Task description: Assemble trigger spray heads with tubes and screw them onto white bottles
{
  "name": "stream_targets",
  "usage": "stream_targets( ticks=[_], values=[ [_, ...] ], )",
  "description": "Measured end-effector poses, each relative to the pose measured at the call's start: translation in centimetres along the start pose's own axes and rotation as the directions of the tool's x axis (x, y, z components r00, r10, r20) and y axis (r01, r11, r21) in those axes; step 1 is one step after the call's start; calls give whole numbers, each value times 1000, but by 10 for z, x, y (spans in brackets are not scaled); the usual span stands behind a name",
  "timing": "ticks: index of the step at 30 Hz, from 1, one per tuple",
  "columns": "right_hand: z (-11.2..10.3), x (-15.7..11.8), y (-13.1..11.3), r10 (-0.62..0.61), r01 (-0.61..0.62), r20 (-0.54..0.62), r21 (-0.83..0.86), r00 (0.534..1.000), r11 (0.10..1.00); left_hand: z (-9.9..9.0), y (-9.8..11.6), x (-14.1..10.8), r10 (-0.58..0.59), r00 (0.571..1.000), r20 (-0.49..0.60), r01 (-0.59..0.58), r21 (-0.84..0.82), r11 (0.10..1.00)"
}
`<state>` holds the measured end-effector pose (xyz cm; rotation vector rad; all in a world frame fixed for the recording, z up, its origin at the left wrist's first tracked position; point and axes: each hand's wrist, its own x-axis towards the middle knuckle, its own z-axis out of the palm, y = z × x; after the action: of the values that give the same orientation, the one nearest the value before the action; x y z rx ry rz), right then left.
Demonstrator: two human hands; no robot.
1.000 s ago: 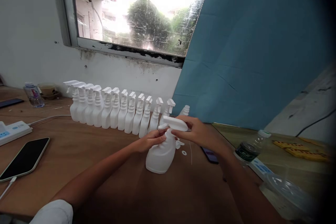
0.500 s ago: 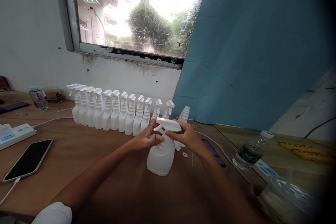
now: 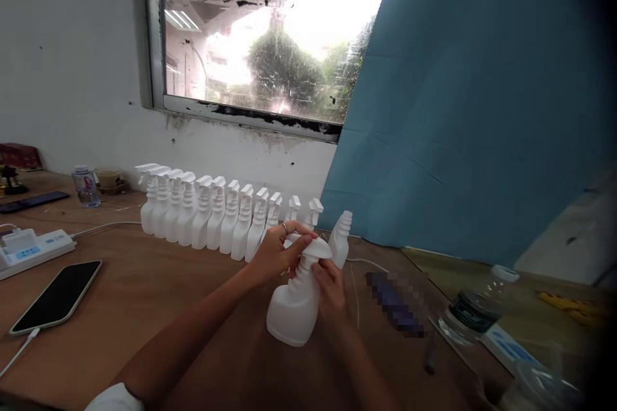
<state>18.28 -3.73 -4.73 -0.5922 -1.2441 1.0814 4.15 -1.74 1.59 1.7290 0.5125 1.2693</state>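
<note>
A white spray bottle (image 3: 292,314) stands upright near the middle of the brown table, its white spray head (image 3: 315,247) on its neck. My left hand (image 3: 279,250) is closed on the spray head from the left and above, thumb and fingers around its nozzle end. My right hand (image 3: 331,286) has its fingers curled round the neck just below the head, on the right side. Behind stands a row of several white spray bottles (image 3: 200,221). A white bottle without a spray head (image 3: 340,241) is just behind my right hand.
A phone (image 3: 56,295) on a cable and a power strip (image 3: 38,252) lie at left, near a small labelled bottle (image 3: 87,187). At right are a water bottle (image 3: 470,308), a blurred dark object (image 3: 394,302), another power strip (image 3: 511,348) and a lidded cup (image 3: 540,388).
My left hand has moved up onto the spray head. My right hand has shifted down to the neck. The view has turned slightly left, showing more of the headless bottle.
</note>
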Motion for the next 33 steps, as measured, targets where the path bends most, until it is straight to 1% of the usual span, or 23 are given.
stream_targets(
  ticks=[4, 6, 8, 12, 15, 17, 20, 22, 25, 29, 30, 33],
  values=[
    [3, -1, 1, -26, 22, -72, -53, 997, 998, 0, 0, -2, 12, 1000, -1, -12, 4, 1000],
    [7, -2, 0, -52, 49, -62, -36, 997, 998, 1, -1, -3, 23, 1000, -9, -23, 21, 1000],
    [9, -2, -2, -46, 45, -51, -20, 998, 999, 1, -1, -3, 21, 1000, -11, -21, 18, 1000],
    [10, -3, -4, -52, 40, -108, -112, 993, 993, 1, 0, -3, -1, 1000, -4, 1, 5, 1000],
    [11, -4, -4, -41, 30, -104, -101, 994, 994, 1, 2, -4, -12, 1000, 20, 12, -1, 1000],
    [12, -5, -4, -29, 14, -126, -120, 992, 993, 0, 4, -4, -3, 1000, 26, 3, 2, 1000],
    [17, -6, -5, -47, 28, -136, -134, 990, 991, -2, 5, -6, 7, 1000, 25, -8, 35, 999],
    [20, -7, -6, -44, 24, -139, -144, 989, 989, -3, 6, -7, 27, 999, 19, -28, 73, 997],
    [20, -8, -6, -33, -1, -172, -194, 985, 981, -4, 8, -7, 99, 995, -27, -94, 150, 984],
    [16, -7, -5, 0, -12, -85, -139, 996, 990, -5, 9, -7, 133, 991, -24, -126, 181, 975],
    [15, -7, -5, 10, -22, -88, -142, 996, 990, -5, 9, -6, 140, 990, -24, -133, 189, 973],
    [13, -6, -4, -2, -23, -153, -160, 988, 987, -6, 8, -6, 151, 988, -34, -141, 203, 969]
  ],
)
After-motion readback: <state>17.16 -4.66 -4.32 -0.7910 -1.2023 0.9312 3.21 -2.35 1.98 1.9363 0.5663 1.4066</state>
